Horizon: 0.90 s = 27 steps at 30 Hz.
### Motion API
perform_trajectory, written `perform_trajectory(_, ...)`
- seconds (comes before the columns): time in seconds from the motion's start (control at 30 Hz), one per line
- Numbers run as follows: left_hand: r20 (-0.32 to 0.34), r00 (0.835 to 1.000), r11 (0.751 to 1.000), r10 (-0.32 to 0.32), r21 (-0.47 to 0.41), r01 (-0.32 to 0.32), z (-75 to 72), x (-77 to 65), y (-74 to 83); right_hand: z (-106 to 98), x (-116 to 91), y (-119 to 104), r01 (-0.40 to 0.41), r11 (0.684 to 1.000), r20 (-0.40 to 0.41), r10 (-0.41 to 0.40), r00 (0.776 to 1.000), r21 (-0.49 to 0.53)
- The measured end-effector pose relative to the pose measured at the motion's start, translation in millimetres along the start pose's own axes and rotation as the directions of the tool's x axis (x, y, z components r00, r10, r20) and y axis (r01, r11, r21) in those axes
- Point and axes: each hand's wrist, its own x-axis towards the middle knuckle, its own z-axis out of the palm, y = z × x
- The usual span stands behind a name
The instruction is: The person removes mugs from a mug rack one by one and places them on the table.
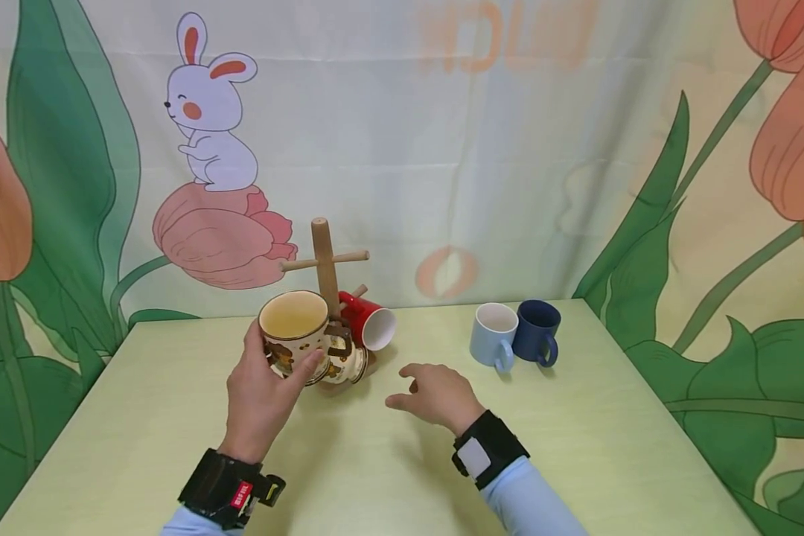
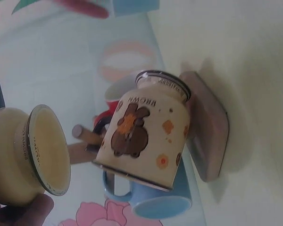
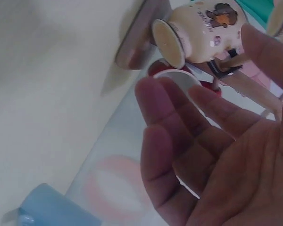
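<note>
My left hand [image 1: 257, 398] grips a cream mug [image 1: 295, 339] with a dark rim, a brown handle and a bear print, mouth up. Just behind it stands a wooden mug tree [image 1: 324, 260]. A second cream bear mug [image 2: 146, 132] hangs tilted low on the tree, partly covered by the held mug in the head view. A red mug [image 1: 368, 321] with a white inside hangs beside it, its mouth facing right. Right of the tree, my right hand [image 1: 435, 398] hovers over the table with loosely bent fingers and holds nothing.
A light blue mug [image 1: 493, 336] and a navy mug [image 1: 537, 331] stand upright side by side at the back right of the table [image 1: 576, 447]. Another light blue mug [image 2: 160, 202] shows behind the hanging cream mug. A printed curtain [image 1: 375, 149] hangs behind the table.
</note>
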Motion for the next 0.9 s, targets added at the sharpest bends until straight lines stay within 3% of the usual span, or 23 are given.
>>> perform_trajectory(0.23, 0.106, 0.992, 0.995, 0.069, 0.065, -0.076, 20.6, -3.2, 2.7, -22.0, -3.2, -15.3, 0.049, 0.999, 0.078, -0.051, 0.996, 0.022)
perform_trajectory(0.53, 0.206, 0.967, 0.979, 0.151, 0.105, -0.175, 41.1, -6.8, 0.3, -37.0, -3.5, -24.2, 0.114, 0.992, 0.087, -0.119, 0.989, 0.061)
perform_trajectory(0.73, 0.231, 0.947, 0.957, 0.222, 0.133, -0.257, 50.4, -8.9, -1.8, -37.4, -3.6, -22.1, 0.15, 0.978, 0.056, -0.16, 0.986, 0.147)
perform_trajectory(0.9, 0.247, 0.932, 0.946, 0.264, 0.122, -0.3, 54.5, -10.9, -1.5, -36.3, -2.7, -19.3, 0.143, 0.963, 0.078, -0.165, 0.983, 0.23)
